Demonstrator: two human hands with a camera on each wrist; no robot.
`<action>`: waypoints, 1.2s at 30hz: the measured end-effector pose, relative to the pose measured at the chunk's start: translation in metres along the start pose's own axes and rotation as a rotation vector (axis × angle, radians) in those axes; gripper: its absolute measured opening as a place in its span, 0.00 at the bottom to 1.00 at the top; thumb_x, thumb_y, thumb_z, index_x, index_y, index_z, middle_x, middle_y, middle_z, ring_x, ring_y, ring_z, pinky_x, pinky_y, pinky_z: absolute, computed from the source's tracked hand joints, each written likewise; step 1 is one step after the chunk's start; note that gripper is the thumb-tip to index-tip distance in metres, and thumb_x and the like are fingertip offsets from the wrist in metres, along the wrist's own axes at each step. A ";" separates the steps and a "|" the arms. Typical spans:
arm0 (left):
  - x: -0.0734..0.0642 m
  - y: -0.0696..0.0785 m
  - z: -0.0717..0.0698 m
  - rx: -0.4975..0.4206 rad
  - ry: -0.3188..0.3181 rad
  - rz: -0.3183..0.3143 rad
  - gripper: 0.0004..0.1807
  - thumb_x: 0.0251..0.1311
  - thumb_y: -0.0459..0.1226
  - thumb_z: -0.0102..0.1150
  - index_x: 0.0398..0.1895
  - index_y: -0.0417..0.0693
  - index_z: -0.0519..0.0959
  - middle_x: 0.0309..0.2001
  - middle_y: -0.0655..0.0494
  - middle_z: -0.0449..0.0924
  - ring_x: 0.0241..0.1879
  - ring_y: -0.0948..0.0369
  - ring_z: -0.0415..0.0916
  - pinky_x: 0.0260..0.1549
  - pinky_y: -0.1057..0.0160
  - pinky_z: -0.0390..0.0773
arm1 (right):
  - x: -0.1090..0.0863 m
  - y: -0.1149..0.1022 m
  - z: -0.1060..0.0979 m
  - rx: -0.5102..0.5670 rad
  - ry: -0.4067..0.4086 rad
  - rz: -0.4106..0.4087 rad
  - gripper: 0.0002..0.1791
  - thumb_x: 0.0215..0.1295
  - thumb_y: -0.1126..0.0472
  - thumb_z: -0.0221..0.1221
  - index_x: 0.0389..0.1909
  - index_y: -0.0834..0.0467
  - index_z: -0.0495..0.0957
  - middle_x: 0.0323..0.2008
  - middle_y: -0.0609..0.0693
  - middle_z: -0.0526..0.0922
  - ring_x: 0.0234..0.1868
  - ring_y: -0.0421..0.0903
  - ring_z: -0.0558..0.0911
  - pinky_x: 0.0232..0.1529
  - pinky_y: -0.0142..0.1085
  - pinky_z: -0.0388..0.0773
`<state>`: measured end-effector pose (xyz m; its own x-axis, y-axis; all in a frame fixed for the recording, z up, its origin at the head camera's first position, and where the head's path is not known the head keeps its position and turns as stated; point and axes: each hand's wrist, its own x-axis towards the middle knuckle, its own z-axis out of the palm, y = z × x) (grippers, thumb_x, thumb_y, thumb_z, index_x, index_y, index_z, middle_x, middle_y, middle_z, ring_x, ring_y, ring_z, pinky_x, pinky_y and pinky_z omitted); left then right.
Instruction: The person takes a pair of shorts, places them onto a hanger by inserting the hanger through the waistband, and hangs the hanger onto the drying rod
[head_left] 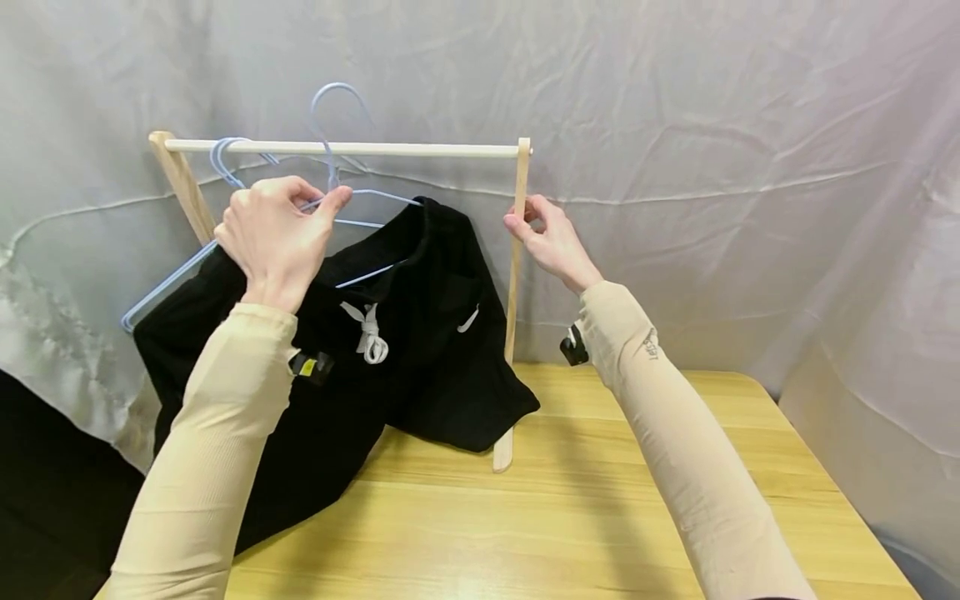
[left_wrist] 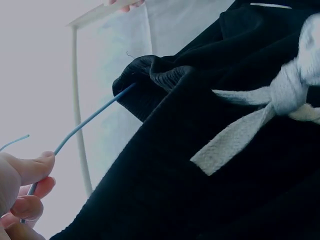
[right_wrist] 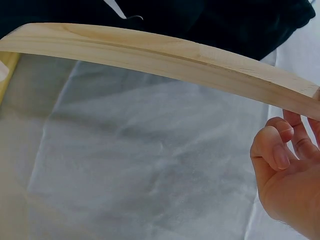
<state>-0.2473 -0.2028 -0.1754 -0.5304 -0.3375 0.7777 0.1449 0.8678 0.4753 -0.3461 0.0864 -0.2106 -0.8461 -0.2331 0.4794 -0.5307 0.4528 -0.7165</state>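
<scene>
My left hand (head_left: 277,229) pinches a light blue hanger (left_wrist: 100,110) just below its hook. Black shorts (head_left: 427,375) with a white tied drawstring (head_left: 371,333) and a small white logo hang from this hanger, the wire entering the waistband. In the head view the hook rises above the white rail (head_left: 427,150) of a wooden rack, its neck overlapping the rail. My right hand (head_left: 557,246) grips the rack's right leg (head_left: 514,275) between thumb and fingers, a little below the rail's end. In the right wrist view, fingertips are at the wooden leg (right_wrist: 150,57).
More light blue hangers (head_left: 219,158) hang at the rail's left part, behind my left hand. The rack's left post (head_left: 183,187) stands farther left. Under everything is a wooden table (head_left: 465,533), with a grey curtain (head_left: 675,100) behind. Dark cloth (head_left: 45,492) fills the lower left.
</scene>
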 end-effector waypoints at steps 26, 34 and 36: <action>0.025 0.020 0.025 -0.030 -0.096 -0.122 0.26 0.56 0.64 0.63 0.38 0.55 0.90 0.39 0.50 0.90 0.44 0.46 0.83 0.30 0.60 0.57 | 0.000 0.006 0.000 0.016 0.016 -0.019 0.14 0.75 0.61 0.55 0.52 0.66 0.76 0.44 0.59 0.79 0.49 0.52 0.76 0.49 0.35 0.70; 0.025 0.030 0.044 -0.082 -0.165 -0.139 0.25 0.57 0.64 0.63 0.36 0.55 0.91 0.40 0.52 0.90 0.42 0.49 0.83 0.30 0.61 0.60 | -0.001 0.006 -0.001 0.000 0.008 -0.033 0.14 0.75 0.60 0.55 0.52 0.66 0.75 0.44 0.60 0.79 0.47 0.52 0.77 0.46 0.31 0.71; 0.024 0.034 0.048 -0.095 -0.175 -0.132 0.25 0.57 0.64 0.63 0.36 0.55 0.91 0.40 0.52 0.90 0.41 0.50 0.83 0.30 0.61 0.60 | -0.001 0.005 -0.001 -0.003 0.008 -0.037 0.14 0.75 0.59 0.55 0.52 0.66 0.75 0.45 0.60 0.79 0.46 0.52 0.78 0.46 0.32 0.72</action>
<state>-0.2951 -0.1641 -0.1599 -0.6856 -0.3700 0.6270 0.1379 0.7796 0.6109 -0.3475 0.0896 -0.2144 -0.8253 -0.2427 0.5099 -0.5616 0.4468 -0.6964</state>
